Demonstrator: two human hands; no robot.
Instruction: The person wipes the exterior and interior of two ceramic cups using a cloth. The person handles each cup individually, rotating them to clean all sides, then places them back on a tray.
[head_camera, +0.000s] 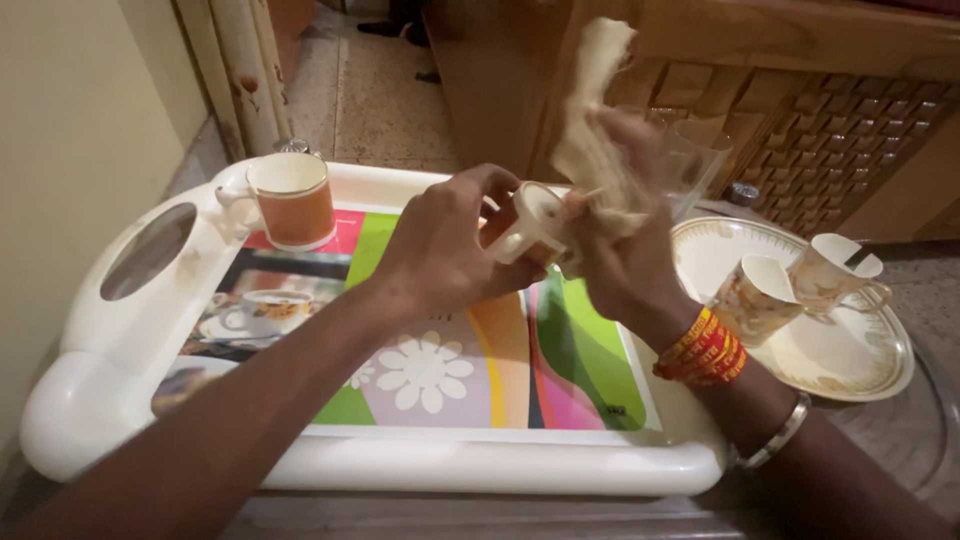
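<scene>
Over the tray (120, 330) we go: the left hand (440, 245) is wrapped around a small cream cup (530, 225), fingers closed on its body, holding it in the air above the tray's bright printed middle. The cup lies on its side, long axis roughly level, open mouth pointing right and a little toward the camera, straight at the other hand. The right hand (625, 255) is bunched tight around a pale cloth (595, 130), pressing it against the cup's mouth; the loose end of the cloth stands up, blurred, toward the wooden cabinet (800, 110). Red and orange bangles (703, 350) and a silver bracelet (775, 435) sit on that wrist. At the tray's far left corner an orange mug (292, 200) stands upright. To the right, just beside the tray, a round plate (850, 360) carries two patterned cups (790, 285) tipped on their sides. A clear glass (700, 160) shows behind the cloth.
</scene>
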